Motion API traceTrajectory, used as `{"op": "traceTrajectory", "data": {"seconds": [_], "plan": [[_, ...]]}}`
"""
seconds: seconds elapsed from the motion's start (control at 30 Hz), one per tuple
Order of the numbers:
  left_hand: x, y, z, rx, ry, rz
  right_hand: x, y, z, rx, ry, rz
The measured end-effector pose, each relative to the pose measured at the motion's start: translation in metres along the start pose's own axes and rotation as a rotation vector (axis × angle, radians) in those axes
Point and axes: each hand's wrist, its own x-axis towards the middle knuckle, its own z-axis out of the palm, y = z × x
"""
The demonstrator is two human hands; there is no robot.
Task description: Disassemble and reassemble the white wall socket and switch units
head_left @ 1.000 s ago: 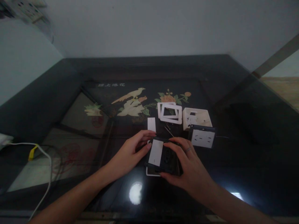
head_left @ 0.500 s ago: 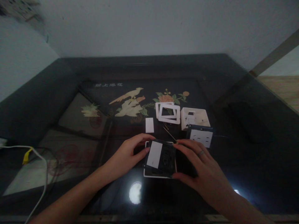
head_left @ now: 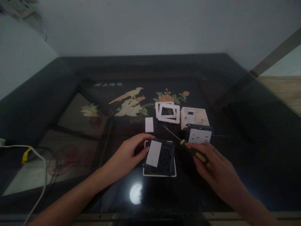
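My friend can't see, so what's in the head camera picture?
A person's left hand holds a dark square plastic panel over a square white rim; the right hand holds a yellow-and-black screwdriver. Beyond them on a glossy black table are a white rectangular plate, two white frames, and a white open box behind a dark-edged socket panel.

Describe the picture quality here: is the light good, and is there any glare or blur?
In the head view, light is dim overall; in that same view, bright glare shows on the glossy table, the dark panel shows little detail while its white strip stands out, and the pale object in the top-left corner looks blurred.
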Motion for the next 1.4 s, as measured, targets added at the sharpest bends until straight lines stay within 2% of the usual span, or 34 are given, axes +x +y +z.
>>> {"op": "traceTrajectory", "data": {"seconds": [0.1, 0.17, 0.3, 0.43, 0.53, 0.63, 0.7, 0.83, 0.93, 1.03, 1.2, 1.4], "plan": [[-0.004, 0.008, -0.002, 0.116, 0.137, 0.103, 0.008, -0.018, -0.007, 0.057, 0.140, 0.053], [-0.008, 0.018, -0.005, 0.163, 0.205, 0.158, 0.015, -0.034, -0.004, 0.087, 0.216, 0.047], [-0.016, 0.036, -0.009, 0.060, 0.113, 0.207, 0.030, -0.070, 0.017, 0.098, 0.314, -0.056], [-0.017, 0.039, -0.007, -0.180, 0.082, 0.091, 0.041, -0.095, 0.037, 0.081, 0.384, -0.119], [-0.016, 0.036, -0.005, -0.457, 0.062, -0.039, 0.046, -0.102, 0.041, 0.071, 0.387, -0.153], [-0.014, 0.029, -0.008, -0.656, 0.101, -0.084, 0.045, -0.096, 0.036, 0.099, 0.283, -0.199], [-0.012, 0.023, -0.017, -0.662, 0.163, -0.070, 0.040, -0.084, 0.033, 0.125, 0.193, -0.205], [-0.009, 0.007, -0.043, -0.395, 0.224, -0.082, 0.028, -0.056, 0.038, 0.037, 0.009, -0.138], [-0.009, -0.002, -0.060, -0.132, 0.133, -0.179, 0.022, -0.044, 0.046, 0.002, -0.111, -0.109], [-0.009, -0.009, -0.071, 0.068, 0.047, -0.179, 0.020, -0.038, 0.049, 0.038, -0.178, -0.100], [-0.013, -0.013, -0.082, 0.229, -0.031, -0.116, 0.025, -0.020, 0.041, 0.075, -0.242, -0.164], [-0.020, -0.011, -0.098, 0.378, -0.018, -0.025, 0.032, -0.010, 0.029, 0.114, -0.310, -0.177]]}}
